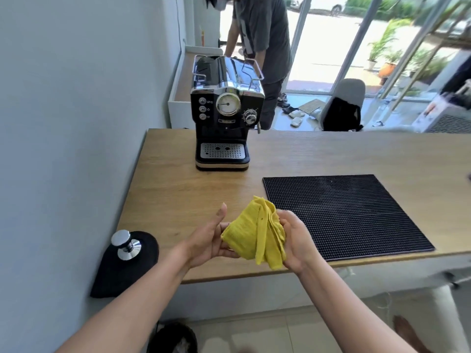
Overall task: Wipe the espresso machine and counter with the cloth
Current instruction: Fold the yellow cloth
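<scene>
While both hands cup the bunched yellow cloth (254,234), left hand (209,240) fingers curl beneath; right hand (297,238) seemingly likewise.

left grip (209,240) + right grip (297,238): hold bunched yellow cloth (251,235) | over counter (178,194) near edge | espresso machine (224,110) behind

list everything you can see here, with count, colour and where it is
espresso machine: 1, black and chrome, counter's far left
counter: 1, light wood, mid-frame
cloth: 1, yellow, bunched between both hands
ribbed mat: 1, black, counter's right
tamper: 1, silver, on the pad
pad: 1, black, counter's near left corner
chair: 1, grey, behind counter
second person: 1, grey shirt, behind machine
left hand: 1, holds cloth's left side
right hand: 1, holds cloth's right side
</scene>
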Available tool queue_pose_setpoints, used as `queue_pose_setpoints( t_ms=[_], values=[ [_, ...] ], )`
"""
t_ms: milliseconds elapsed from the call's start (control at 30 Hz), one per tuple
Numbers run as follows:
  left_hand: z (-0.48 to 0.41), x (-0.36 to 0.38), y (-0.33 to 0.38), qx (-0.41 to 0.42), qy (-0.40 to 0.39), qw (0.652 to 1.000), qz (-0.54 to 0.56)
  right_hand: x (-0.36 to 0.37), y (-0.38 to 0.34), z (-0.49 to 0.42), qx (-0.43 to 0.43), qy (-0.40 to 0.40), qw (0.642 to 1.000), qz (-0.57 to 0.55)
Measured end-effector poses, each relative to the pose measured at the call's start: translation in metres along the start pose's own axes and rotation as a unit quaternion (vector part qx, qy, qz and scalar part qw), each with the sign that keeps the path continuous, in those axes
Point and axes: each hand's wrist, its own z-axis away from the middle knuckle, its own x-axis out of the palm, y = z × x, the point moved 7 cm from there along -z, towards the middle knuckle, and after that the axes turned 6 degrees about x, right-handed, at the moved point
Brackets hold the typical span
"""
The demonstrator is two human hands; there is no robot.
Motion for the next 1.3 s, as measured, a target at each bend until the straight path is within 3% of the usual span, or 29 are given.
queue_pose_setpoints(
  t_ms=[133,300,400,600,867,1000,1100,1200,1300],
  values=[
    [-0.011,0.018,0.0,0.018,-0.067,0.997,-0.045,-0.029,0.002,-0.004,-0.016,0.05,0.999,-0.007],
    [-0.029,0.036,0.009,0.06,-0.038,0.987,-0.142,-0.069,-0.013,0.011,-0.094,0.161,0.968,0.169],
    [-0.039,0.058,0.023,0.087,-0.054,0.979,-0.177,-0.084,-0.026,0.024,-0.118,0.159,0.953,0.228],
    [-0.057,0.094,0.056,0.128,-0.062,0.963,-0.231,-0.103,-0.05,0.046,-0.168,0.091,0.963,0.19],
    [-0.077,0.123,0.069,0.161,-0.061,0.939,-0.298,-0.14,-0.077,0.063,-0.202,0.171,0.938,0.224],
    [-0.087,0.13,0.076,0.198,-0.04,0.878,-0.434,-0.149,-0.095,0.068,-0.229,0.204,0.885,0.35],
    [-0.088,0.143,0.085,0.244,-0.042,0.798,-0.549,-0.155,-0.108,0.072,-0.249,0.218,0.84,0.43],
    [-0.082,0.162,0.094,0.294,-0.068,0.705,-0.641,-0.155,-0.12,0.075,-0.257,0.201,0.832,0.449],
    [-0.083,0.165,0.099,0.311,-0.068,0.664,-0.676,-0.155,-0.134,0.077,-0.263,0.215,0.81,0.478]
  ],
)
